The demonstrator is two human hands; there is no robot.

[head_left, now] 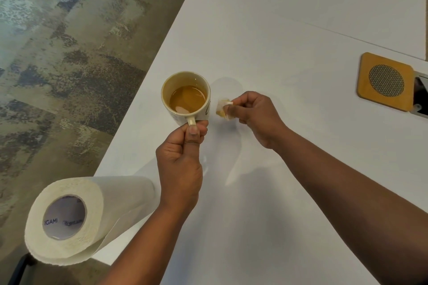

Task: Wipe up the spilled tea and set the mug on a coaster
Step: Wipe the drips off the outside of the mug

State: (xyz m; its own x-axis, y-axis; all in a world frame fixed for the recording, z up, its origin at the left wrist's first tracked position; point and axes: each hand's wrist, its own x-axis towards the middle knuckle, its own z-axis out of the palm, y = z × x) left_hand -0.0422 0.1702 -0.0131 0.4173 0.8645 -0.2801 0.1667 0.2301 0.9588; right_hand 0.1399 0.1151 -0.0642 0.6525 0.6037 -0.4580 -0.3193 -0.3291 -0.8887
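Note:
A cream mug (186, 97) half full of brown tea is held by its handle in my left hand (180, 157), near the table's left edge. Whether its base touches the white table (278, 30) I cannot tell. Just right of the mug, my right hand (254, 115) pinches a small wad of paper towel (223, 109) stained yellow-brown. A square wooden coaster (385, 81) with a round mesh centre lies flat at the far right. No tea puddle shows on the table surface.
A paper towel roll (76, 217) lies on its side at the table's near left corner, overhanging the edge. A metal cable port (420, 97) sits just right of the coaster. Mottled carpet floor (69, 53) lies beyond the left edge.

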